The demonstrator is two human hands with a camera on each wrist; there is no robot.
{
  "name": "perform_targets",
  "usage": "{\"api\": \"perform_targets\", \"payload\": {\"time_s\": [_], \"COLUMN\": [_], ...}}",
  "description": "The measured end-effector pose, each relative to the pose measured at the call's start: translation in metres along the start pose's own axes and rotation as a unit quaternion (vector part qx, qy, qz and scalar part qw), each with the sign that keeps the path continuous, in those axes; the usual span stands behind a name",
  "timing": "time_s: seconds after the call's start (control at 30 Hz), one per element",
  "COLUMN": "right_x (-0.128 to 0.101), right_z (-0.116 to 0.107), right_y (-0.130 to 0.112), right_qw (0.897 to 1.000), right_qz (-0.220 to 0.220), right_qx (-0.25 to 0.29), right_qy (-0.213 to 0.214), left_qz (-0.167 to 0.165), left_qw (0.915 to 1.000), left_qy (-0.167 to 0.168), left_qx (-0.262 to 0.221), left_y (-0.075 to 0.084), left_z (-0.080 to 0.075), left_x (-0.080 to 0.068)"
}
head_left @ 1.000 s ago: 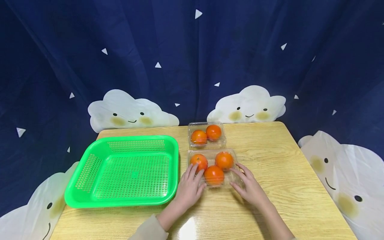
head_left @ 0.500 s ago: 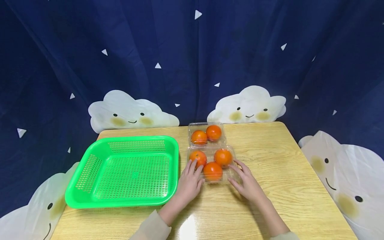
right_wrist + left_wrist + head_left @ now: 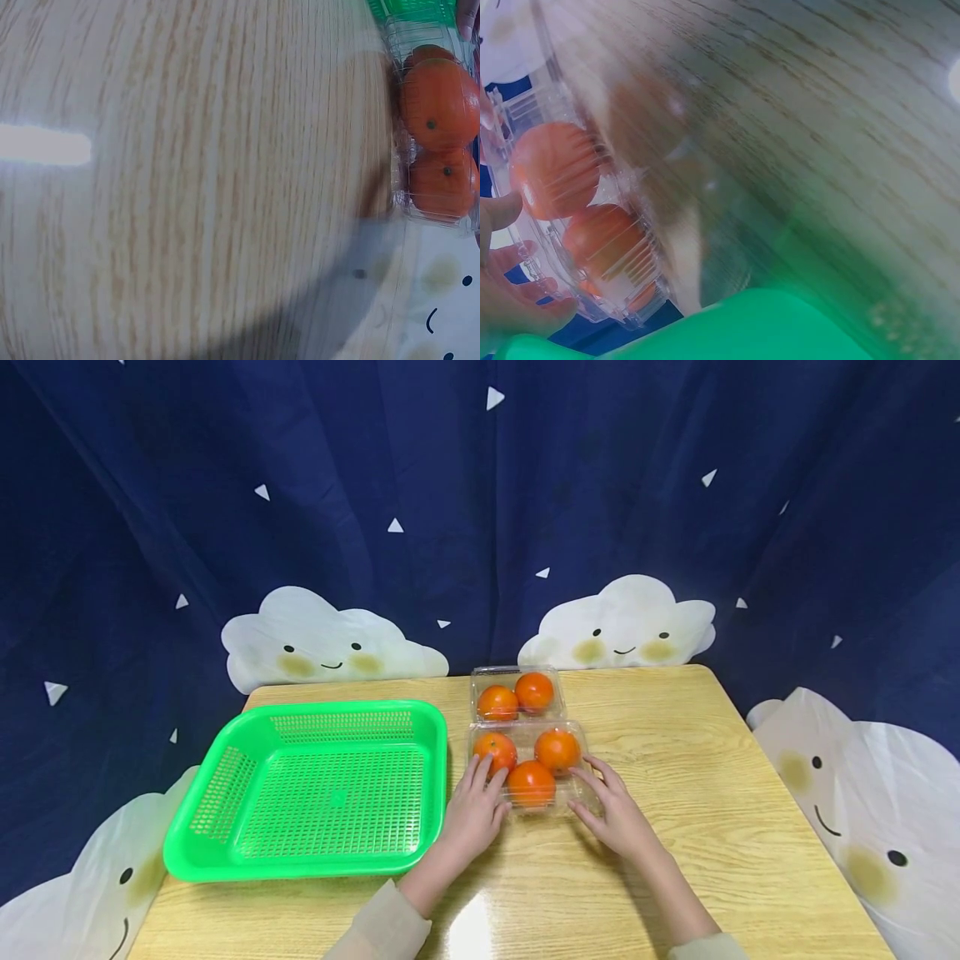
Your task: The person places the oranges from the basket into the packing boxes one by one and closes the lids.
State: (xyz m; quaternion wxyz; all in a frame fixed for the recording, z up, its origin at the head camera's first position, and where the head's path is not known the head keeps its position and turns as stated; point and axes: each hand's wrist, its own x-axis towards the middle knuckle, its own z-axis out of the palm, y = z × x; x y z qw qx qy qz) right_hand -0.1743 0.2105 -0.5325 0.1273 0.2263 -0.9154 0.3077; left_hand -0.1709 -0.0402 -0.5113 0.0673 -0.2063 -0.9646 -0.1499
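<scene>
A clear plastic box (image 3: 527, 727) with three oranges (image 3: 532, 784) inside sits on the table, between my hands. My left hand (image 3: 472, 814) grips its near left corner, fingertips on the left side and thumb by the front wall. On the near right corner my right hand (image 3: 618, 814) holds it the same way. Fingers and thumb of the left hand show against the box wall in the left wrist view. In the right wrist view two oranges (image 3: 441, 105) show plainly through the plastic, a third partly behind; the right hand is mostly out of frame.
Directly behind stands a second clear plastic box (image 3: 514, 671) with two oranges (image 3: 534, 692). A green plastic basket (image 3: 337, 797) without contents lies left of my left hand. A dark blue curtain (image 3: 465, 485) with cloud prints hangs behind the wooden table (image 3: 697, 777).
Both hands have pushed the near box away from me, and its far edge now meets the second box. The second box and the basket have stayed in place.
</scene>
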Motion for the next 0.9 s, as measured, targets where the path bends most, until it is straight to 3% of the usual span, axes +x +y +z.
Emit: {"api": "perform_targets", "payload": {"time_s": [0.6,0.77,0.9], "right_x": [0.002,0.005,0.014], "right_z": [-0.002,-0.008,-0.026], "right_y": [-0.006,-0.010,-0.010], "right_qw": [1.000,0.999,0.997], "right_qz": [0.020,0.026,0.031], "right_qx": [-0.005,-0.027,-0.051], "right_qy": [-0.009,-0.034,-0.040], "left_qz": [0.000,0.009,0.007], "left_qw": [0.9999,0.9994,0.9974], "left_qy": [-0.010,0.014,0.048], "left_qx": [-0.002,-0.030,-0.054], "left_y": [-0.001,-0.004,-0.011], "left_z": [-0.004,-0.010,-0.025], "left_x": [0.001,0.000,0.002]}}
